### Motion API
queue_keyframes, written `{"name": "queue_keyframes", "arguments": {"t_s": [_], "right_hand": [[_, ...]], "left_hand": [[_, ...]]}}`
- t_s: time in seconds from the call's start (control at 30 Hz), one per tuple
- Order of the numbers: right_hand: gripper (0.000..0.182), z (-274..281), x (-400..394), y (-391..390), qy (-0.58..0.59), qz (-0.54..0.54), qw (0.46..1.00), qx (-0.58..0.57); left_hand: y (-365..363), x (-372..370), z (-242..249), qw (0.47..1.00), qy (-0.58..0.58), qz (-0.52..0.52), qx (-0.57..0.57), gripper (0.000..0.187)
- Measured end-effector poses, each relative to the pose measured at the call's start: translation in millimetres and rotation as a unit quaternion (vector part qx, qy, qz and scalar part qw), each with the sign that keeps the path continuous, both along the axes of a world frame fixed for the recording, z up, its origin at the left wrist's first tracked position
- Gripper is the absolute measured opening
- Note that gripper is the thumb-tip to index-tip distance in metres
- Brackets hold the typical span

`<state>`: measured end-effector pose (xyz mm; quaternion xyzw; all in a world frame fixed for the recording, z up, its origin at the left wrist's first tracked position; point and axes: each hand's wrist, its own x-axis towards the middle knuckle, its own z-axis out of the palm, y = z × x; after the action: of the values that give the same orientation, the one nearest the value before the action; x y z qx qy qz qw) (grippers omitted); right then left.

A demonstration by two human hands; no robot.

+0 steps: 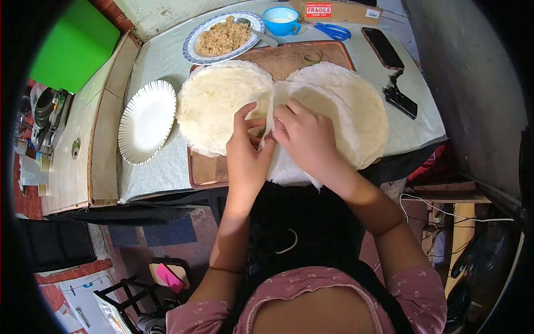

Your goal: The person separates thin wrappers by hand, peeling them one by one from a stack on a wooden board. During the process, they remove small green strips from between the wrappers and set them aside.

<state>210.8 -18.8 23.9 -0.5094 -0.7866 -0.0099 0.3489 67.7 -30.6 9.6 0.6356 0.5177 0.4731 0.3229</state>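
Note:
Two stacks of thin round wrappers lie on a brown wooden board, a left stack and a right stack. Between them, my left hand and my right hand meet at the raised edge of a thin sheet. The fingers of my left hand are bent around its left side, thumb against the sheet. My right hand pinches the same sheet from the right. Some of the sheet hangs below my right hand toward the board's front edge.
Behind the board stand a plate of chopped filling with a spoon, a blue cup, blue scissors and a cardboard box. A white paper plate lies left; a phone and black clip stand lie right.

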Motion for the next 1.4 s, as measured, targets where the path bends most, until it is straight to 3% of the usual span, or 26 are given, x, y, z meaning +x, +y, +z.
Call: {"name": "queue_keyframes", "arguments": {"t_s": [0.23, 0.33, 0.53, 0.83, 0.93, 1.03, 1.13, 1.23, 1.33, 1.4], "right_hand": [[0.012, -12, -1, 2, 0.019, -0.004, 0.999, -0.028], [0.013, -10, 1, 0, -0.048, -0.029, 0.998, -0.032], [0.013, -4, 12, 5, 0.162, 0.003, 0.982, -0.098], [0.018, -17, 1, 6, 0.124, -0.003, 0.992, -0.011], [0.013, -17, 6, 8, 0.102, 0.013, 0.995, -0.013], [0.01, -8, 13, 4, 0.183, -0.005, 0.981, -0.06], [0.014, -4, 26, 2, 0.243, -0.03, 0.965, -0.095], [0.013, -3, 32, -2, 0.262, -0.058, 0.959, -0.091], [0.012, -6, 40, -8, 0.285, -0.07, 0.952, -0.087], [0.013, -5, 46, -12, 0.29, -0.082, 0.949, -0.09]], "left_hand": [[-3, 4, 7, 1.0, -0.002, -0.011, 0.004, 0.066], [-2, 1, 8, 1.0, 0.011, 0.001, -0.007, 0.067], [1, -8, 5, 0.998, -0.003, -0.043, -0.039, 0.062], [18, 11, 7, 0.984, 0.137, 0.02, 0.109, 0.05], [24, 9, 6, 0.985, 0.142, 0.031, 0.097, 0.05], [23, 3, 11, 0.992, 0.126, 0.017, 0.025, 0.05], [24, 0, 7, 0.993, 0.112, 0.015, 0.024, 0.048], [29, -2, 0, 0.987, 0.122, 0.014, 0.108, 0.045], [24, -3, 14, 0.993, 0.118, -0.003, -0.01, 0.044], [25, -4, 13, 0.995, 0.104, -0.011, -0.011, 0.045]]}}
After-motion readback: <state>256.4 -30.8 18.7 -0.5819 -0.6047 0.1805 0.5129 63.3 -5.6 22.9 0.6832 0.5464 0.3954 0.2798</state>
